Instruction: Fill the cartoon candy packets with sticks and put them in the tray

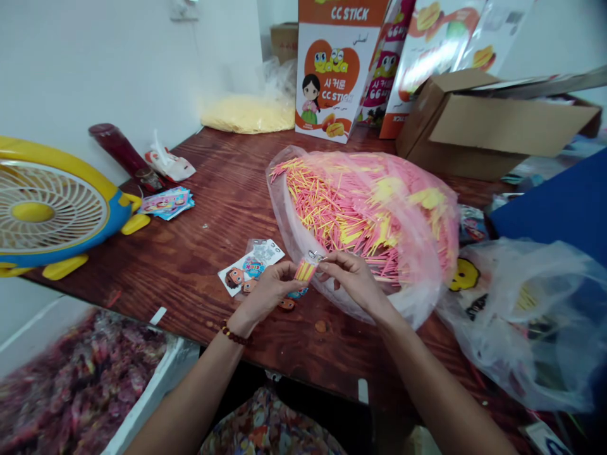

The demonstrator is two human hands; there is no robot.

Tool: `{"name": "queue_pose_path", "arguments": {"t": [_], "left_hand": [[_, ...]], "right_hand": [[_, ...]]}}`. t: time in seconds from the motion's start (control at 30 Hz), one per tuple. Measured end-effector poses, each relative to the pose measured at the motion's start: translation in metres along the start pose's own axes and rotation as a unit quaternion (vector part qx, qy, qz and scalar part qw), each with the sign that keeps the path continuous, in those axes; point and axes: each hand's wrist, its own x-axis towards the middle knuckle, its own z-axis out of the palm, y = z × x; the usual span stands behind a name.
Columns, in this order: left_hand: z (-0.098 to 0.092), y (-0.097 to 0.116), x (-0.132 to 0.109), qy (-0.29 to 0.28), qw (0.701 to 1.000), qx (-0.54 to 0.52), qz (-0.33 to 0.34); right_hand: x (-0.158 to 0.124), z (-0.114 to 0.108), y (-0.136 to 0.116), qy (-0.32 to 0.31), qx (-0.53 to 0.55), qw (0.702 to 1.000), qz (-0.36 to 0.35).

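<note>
My left hand (267, 292) is closed on a small clear packet of pink and yellow sticks (304, 271), gripped between thumb and fingers. At the packet's upper right edge, my right hand (355, 278) pinches its clear top, where printed eyes show. Just behind both hands lies a large open plastic bag (289, 218) full of loose pink and yellow sticks (327, 215). Printed packets (251, 268) with cartoon faces lie on the table left of my hands, and part of another printed piece (287, 304) shows below the held packet.
A yellow and blue fan (52, 208) stands at the left, near a stack of printed packets (168, 202) and tissues (171, 164). Boxes (327, 76) line the back. An open carton (493, 123) and plastic bag (535, 322) are right. A bin (142, 404) sits lower left.
</note>
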Motion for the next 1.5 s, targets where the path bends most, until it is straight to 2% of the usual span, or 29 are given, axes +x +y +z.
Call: {"name": "queue_pose_path", "arguments": {"t": [0.2,0.3,0.37,0.5,0.67,0.77,0.83,0.93,1.03,1.1,1.13,1.2,1.3,1.37,1.5], "left_hand": [[0.001,-0.004,0.0,0.012,1.0,0.015,0.013],[-0.002,-0.003,-0.002,0.006,1.0,0.001,0.008],[-0.002,-0.003,-0.004,-0.004,1.0,0.011,0.007],[-0.005,-0.006,-0.005,-0.003,0.999,0.046,0.025],[-0.008,-0.016,0.001,-0.021,0.995,0.091,0.023],[-0.009,-0.02,0.009,-0.01,0.988,0.137,0.067],[-0.009,-0.023,0.012,0.026,0.973,0.199,0.116],[-0.008,-0.033,0.013,0.062,0.924,0.334,0.177],[-0.006,-0.046,0.009,0.04,0.879,0.434,0.191],[-0.005,-0.052,0.007,0.027,0.869,0.455,0.193],[-0.005,-0.053,0.006,0.023,0.868,0.457,0.195],[-0.004,-0.053,0.005,0.014,0.864,0.459,0.205],[-0.002,-0.05,0.005,0.004,0.85,0.476,0.223],[-0.002,-0.05,0.005,-0.002,0.842,0.487,0.233],[-0.009,-0.051,0.006,0.017,0.844,0.476,0.247]], "right_hand": [[0.004,-0.001,-0.005,-0.009,-0.035,0.999,-0.036],[0.004,-0.003,-0.012,-0.035,-0.07,0.995,-0.055],[0.004,-0.005,-0.015,-0.036,-0.138,0.987,-0.069],[0.0,-0.007,-0.015,-0.016,-0.302,0.946,-0.121],[-0.002,-0.012,-0.009,-0.018,-0.358,0.932,-0.059],[0.0,-0.017,-0.008,0.016,-0.399,0.916,-0.038],[0.002,-0.019,-0.007,0.029,-0.443,0.896,-0.018],[0.003,-0.02,-0.004,0.016,-0.498,0.867,0.029],[0.007,-0.029,0.001,0.006,-0.499,0.866,0.03],[0.015,-0.043,0.003,0.035,-0.514,0.857,0.013],[0.021,-0.052,0.004,0.056,-0.538,0.841,0.005],[0.036,-0.07,0.007,0.074,-0.616,0.784,-0.022],[0.058,-0.092,0.015,0.006,-0.706,0.704,-0.076],[0.07,-0.099,0.022,-0.024,-0.729,0.675,-0.111],[0.082,-0.104,0.033,-0.041,-0.747,0.643,-0.164]]}}
